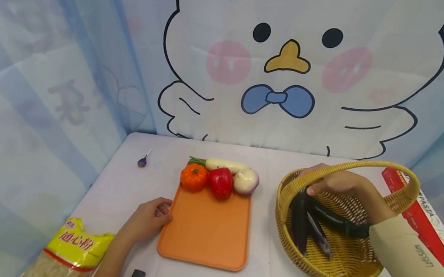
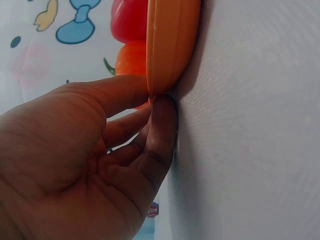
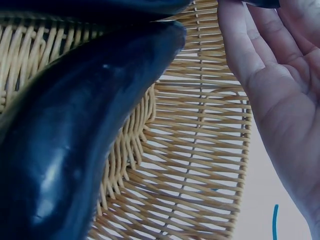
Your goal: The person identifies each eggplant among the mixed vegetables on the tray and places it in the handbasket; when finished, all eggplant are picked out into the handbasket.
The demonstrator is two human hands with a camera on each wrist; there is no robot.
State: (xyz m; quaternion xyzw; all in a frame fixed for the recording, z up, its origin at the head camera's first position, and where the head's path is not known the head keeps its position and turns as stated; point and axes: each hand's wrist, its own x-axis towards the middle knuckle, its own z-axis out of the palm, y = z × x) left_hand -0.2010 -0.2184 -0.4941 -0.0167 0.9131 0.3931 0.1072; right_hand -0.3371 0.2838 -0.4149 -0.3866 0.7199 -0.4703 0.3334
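My left hand (image 1: 149, 219) pinches the left rim of an orange tray (image 1: 206, 233), thumb and fingers meeting at its edge in the left wrist view. At the tray's far end lie an orange pumpkin (image 1: 194, 177), a red bell pepper (image 1: 220, 183), a white radish (image 1: 227, 166) and a purple-white onion (image 1: 246, 181). Reaching under the handle of a wicker basket (image 1: 355, 270), my right hand (image 1: 337, 181) grips the upper end of a dark eggplant (image 1: 300, 222). Beside it are a second eggplant (image 1: 320, 237) and a dark green long vegetable (image 1: 334, 218). The handle partly hides the right fingers.
A red pasta box (image 1: 424, 219) lies behind the basket on the right. Near the left front is a yellow-topped bag (image 1: 70, 254). A small lollipop (image 1: 142, 161) lies at the back left of the white table, with a printed curtain behind.
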